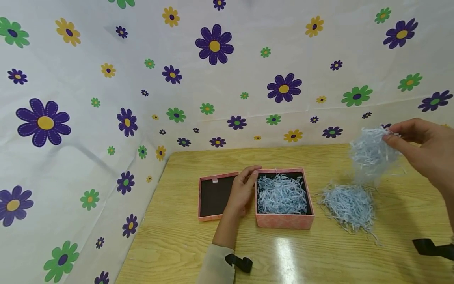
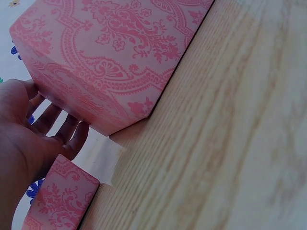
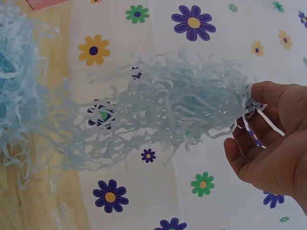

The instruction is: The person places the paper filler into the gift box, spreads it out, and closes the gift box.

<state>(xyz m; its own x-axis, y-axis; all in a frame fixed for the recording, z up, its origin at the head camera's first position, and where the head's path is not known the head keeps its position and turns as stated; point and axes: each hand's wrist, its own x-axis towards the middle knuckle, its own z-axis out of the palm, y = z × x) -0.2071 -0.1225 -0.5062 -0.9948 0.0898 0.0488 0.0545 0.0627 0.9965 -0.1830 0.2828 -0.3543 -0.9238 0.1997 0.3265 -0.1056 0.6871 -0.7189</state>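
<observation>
My right hand [image 1: 430, 148] pinches a clump of pale blue shredded paper [image 1: 374, 152] by its top, above the table's right side. In the right wrist view the loose strands [image 3: 187, 96] trail from thumb and fingertips toward a pile. That pile of shredded paper [image 1: 349, 207] lies on the table right of a pink patterned box [image 1: 283, 221]. More shredded paper [image 1: 281, 195] fills the box's dark inside. Against the box's left side rests my left hand [image 1: 242, 189], its fingers touching the outer wall, as the left wrist view shows [image 2: 33, 139].
Left of the box lies its pink lid [image 1: 214, 197], dark inside facing up, partly behind my left forearm. The wooden table [image 1: 177, 244] meets a white flower-printed cloth [image 1: 248, 130] at the back and left. Black straps [image 1: 239, 263] hang at the wrists.
</observation>
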